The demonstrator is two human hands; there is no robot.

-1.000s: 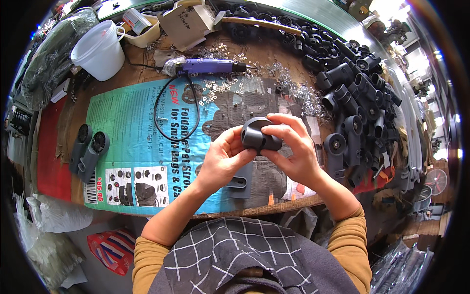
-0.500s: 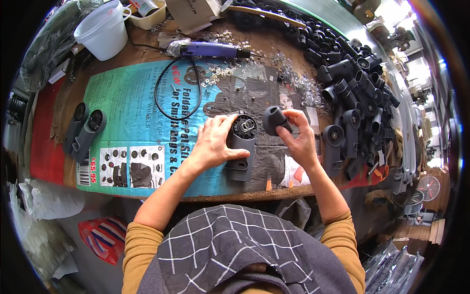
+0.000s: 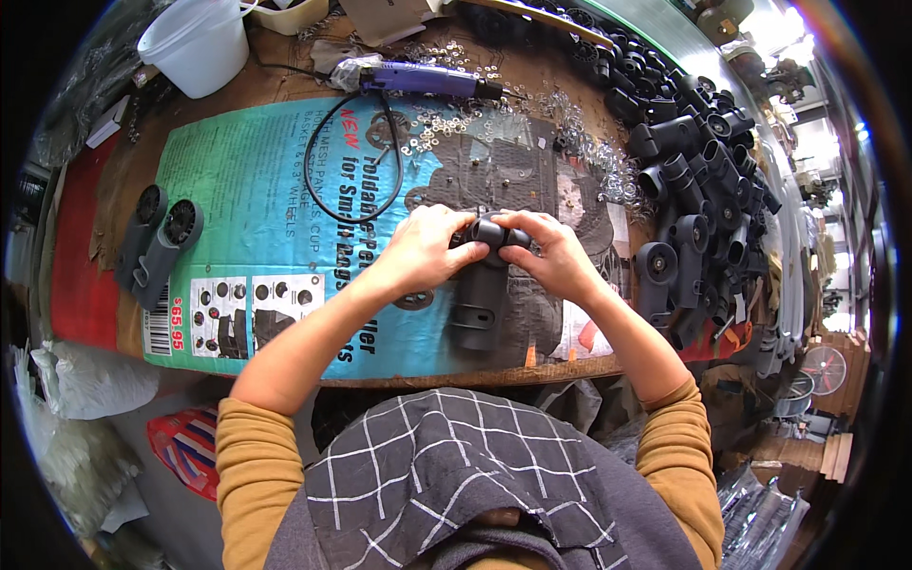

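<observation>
A dark grey plastic tube-shaped housing [image 3: 478, 309] lies on the cardboard in front of me. Seated over its round far end is a black rounded plastic cap [image 3: 488, 231] with a short stub. My left hand [image 3: 427, 249] closes round the left side of that end, its thumb pressed against the cap. From the right, my right hand [image 3: 554, 255] pinches the cap between thumb and fingers. The cap and my fingers hide the round end with the coil spring.
A purple electric screwdriver [image 3: 432, 82] with a looped black cable lies beyond my hands, beside scattered small metal rings [image 3: 446, 128]. Two finished-looking wheel housings [image 3: 163, 249] lie at left. Black plastic parts [image 3: 698, 190] pile up at right. A white bucket [image 3: 197, 52] stands far left.
My right hand has brought the black cap leftward onto the housing's round end, covering the spring. My left hand has shifted slightly right, its thumb now against the cap.
</observation>
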